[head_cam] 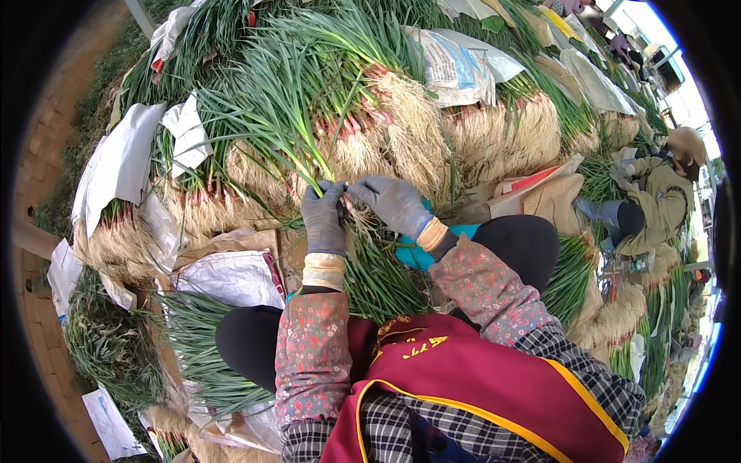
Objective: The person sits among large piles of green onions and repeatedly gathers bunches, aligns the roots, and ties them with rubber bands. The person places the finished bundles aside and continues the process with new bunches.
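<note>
My left hand [324, 217], in a grey glove, is closed around the lower stalks of a few green onion-like plants [310, 153], whose long leaves point away from me. Close beside it, my right hand [393, 202], gloved too, has its fingertips at the pinkish root end of the held plants; whether they pinch a root or skin is too small to tell. Below both hands, loose green leaves [382, 278] lie between my knees. Just beyond the hands are heaped bundles with pink bases and pale, stringy roots [405, 127].
White woven sacks [118, 159] cover bundles at the left, and a printed sack [457, 63] covers others at the back. More leafy bundles [214, 347] lie by my left knee. A co-worker [660, 197] sits at the right among further bundles. A metal post [140, 17] stands at the upper left.
</note>
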`<control>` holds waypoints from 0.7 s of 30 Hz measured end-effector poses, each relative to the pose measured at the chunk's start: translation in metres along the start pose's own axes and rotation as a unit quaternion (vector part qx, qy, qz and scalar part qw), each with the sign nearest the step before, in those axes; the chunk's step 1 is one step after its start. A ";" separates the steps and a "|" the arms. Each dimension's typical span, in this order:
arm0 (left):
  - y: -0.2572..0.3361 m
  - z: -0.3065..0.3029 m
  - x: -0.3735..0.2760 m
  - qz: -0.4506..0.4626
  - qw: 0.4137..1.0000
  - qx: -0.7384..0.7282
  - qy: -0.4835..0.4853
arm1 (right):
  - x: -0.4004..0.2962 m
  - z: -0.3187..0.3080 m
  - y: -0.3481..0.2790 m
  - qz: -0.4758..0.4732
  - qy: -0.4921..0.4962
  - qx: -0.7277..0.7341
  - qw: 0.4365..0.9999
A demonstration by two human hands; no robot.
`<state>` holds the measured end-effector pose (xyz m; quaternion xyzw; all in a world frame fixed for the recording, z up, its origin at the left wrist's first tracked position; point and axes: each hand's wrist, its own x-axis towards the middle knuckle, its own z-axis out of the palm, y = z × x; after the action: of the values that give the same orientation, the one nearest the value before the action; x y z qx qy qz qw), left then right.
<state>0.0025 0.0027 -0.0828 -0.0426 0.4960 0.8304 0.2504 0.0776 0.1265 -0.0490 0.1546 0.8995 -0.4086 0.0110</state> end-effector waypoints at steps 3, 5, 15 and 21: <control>-0.004 -0.007 -0.018 0.006 0.998 0.026 -0.059 | 0.026 0.018 0.005 0.090 -0.079 0.337 0.934; -0.010 -0.010 -0.022 -0.008 0.999 0.037 -0.031 | 0.044 0.034 0.005 0.086 -0.047 0.394 0.914; 0.000 -0.028 -0.039 0.024 0.996 0.065 0.062 | 0.063 0.095 0.043 0.149 0.133 0.524 0.828; 0.006 -0.098 -0.011 0.019 0.988 -0.018 0.150 | 0.061 0.128 0.008 -0.023 -0.324 -0.213 0.921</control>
<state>-0.0078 -0.0861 -0.1238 -0.1617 0.5137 0.8278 0.1569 0.0079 0.0531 -0.1489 -0.0129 0.9161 -0.2348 0.3249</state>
